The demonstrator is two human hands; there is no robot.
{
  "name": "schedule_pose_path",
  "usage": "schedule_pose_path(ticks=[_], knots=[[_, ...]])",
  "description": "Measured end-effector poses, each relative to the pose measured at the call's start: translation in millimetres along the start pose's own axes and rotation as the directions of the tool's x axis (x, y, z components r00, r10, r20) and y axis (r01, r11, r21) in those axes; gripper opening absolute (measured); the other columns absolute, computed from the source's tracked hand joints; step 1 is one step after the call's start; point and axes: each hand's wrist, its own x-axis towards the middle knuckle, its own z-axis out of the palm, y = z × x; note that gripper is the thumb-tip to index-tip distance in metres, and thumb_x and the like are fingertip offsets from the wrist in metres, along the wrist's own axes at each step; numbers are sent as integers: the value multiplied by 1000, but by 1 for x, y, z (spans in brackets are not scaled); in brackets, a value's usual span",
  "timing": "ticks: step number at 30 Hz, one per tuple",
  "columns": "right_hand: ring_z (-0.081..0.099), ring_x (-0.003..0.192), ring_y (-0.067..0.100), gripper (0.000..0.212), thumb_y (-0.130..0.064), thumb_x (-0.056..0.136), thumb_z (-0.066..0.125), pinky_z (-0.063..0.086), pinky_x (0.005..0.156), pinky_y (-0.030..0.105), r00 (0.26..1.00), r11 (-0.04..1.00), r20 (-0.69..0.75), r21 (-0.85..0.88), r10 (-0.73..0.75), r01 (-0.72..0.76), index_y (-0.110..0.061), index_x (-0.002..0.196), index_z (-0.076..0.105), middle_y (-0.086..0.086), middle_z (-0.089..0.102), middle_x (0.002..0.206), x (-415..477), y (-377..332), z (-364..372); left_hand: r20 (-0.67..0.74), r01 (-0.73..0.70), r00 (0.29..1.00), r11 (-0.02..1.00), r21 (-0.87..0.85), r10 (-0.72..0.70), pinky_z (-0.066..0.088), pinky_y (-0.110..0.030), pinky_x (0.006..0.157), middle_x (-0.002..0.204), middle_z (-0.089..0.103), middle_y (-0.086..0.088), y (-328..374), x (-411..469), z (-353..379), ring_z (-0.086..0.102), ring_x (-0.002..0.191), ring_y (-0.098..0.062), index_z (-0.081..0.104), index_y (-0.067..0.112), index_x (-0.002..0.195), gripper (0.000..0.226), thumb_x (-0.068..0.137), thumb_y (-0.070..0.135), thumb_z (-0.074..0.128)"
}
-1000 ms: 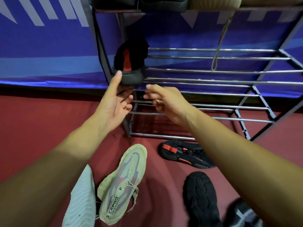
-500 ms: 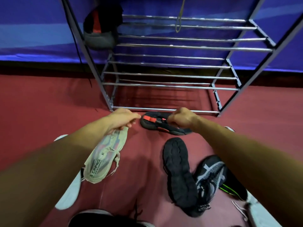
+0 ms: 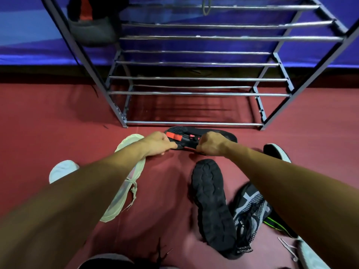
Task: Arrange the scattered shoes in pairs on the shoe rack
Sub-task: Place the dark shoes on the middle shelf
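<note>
A black shoe with red straps lies on the red floor just in front of the metal shoe rack. My left hand grips its left end and my right hand grips its middle, both with fingers closed on it. Its matching black and red shoe sits at the left end of an upper rack shelf, partly cut off by the frame's top. The other rack bars in view are bare.
A pale green shoe lies under my left forearm. A black shoe, sole up, rests beside a grey knit shoe. White shoes lie at the left and right edges. A blue wall stands behind the rack.
Both hands left the shoe on the upper shelf, dropped to the floor and closed on the black and red shoe. The view tilted downward.
</note>
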Motion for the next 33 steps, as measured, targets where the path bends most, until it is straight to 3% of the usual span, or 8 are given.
schedule_pose_path(ticks=[4, 9, 12, 14, 17, 27, 30, 33], knots=[[62, 96, 30, 29, -40, 87, 69, 42, 72, 29, 1000, 998, -2, -65, -9, 9, -15, 101, 67, 11, 68, 107, 24, -1, 13, -3, -27, 1000, 998, 56, 28, 40, -16, 50, 57, 61, 9, 2, 23, 8, 54, 55, -10, 60, 19, 67, 27, 86, 34, 73], [66, 108, 34, 56, -37, 84, 73, 49, 78, 38, 995, 983, -103, -184, -7, -12, -15, 131, 50, 11, 66, 119, 41, -7, 29, -14, -56, 998, 992, 110, 58, 43, -19, 62, 93, 72, -3, 4, 45, 17, 60, 74, -16, 57, 20, 61, 29, 86, 25, 73], [66, 109, 34, 51, -32, 90, 68, 47, 76, 40, 990, 964, -126, -264, -61, 26, -20, 135, 47, 9, 62, 123, 45, -6, 34, 4, -43, 999, 990, 132, 43, 39, -17, 54, 71, 68, 5, 5, 52, 15, 55, 62, -12, 57, 19, 56, 35, 86, 30, 73], [65, 110, 34, 46, -34, 93, 64, 46, 79, 39, 987, 954, -116, -292, -107, 69, -28, 137, 51, 7, 59, 126, 44, -5, 36, -3, -24, 1000, 991, 132, 25, 40, -22, 57, 60, 60, 6, 2, 53, 12, 52, 60, -14, 60, 17, 66, 28, 85, 32, 73], [62, 112, 34, 42, -37, 96, 58, 45, 84, 39, 982, 959, -99, -252, -160, 131, -36, 137, 53, 6, 55, 128, 40, -2, 34, -43, 9, 999, 990, 141, -3, 41, -28, 66, 70, 60, 0, -3, 51, 7, 55, 68, -19, 61, 18, 82, 20, 86, 35, 71], [62, 109, 34, 33, -52, 99, 50, 40, 78, 36, 945, 934, -134, -244, -298, 259, -32, 123, 59, 3, 56, 115, -5, -8, 14, -153, 21, 988, 990, 137, 0, 39, -33, 66, 73, 58, -12, -3, 11, -9, 53, 68, -23, 55, 13, 79, 33, 95, 42, 58], [61, 104, 32, 24, -53, 99, 49, 40, 74, 35, 921, 927, -162, -197, -353, 320, -30, 104, 56, -1, 51, 102, -27, -15, 11, -224, 34, 975, 995, 97, -11, 35, -30, 57, 70, 59, -8, 1, -8, -11, 51, 60, -22, 48, 14, 85, 38, 93, 50, 58], [59, 94, 29, 24, -48, 99, 51, 43, 72, 37, 892, 903, -173, -185, -418, 388, -28, 88, 44, -5, 52, 90, -48, -23, 1, -300, 37, 952, 998, -59, -53, 40, -28, 54, 72, 68, -9, 6, -26, -17, 62, 59, -20, 53, 5, 99, 61, 88, 65, 56]])
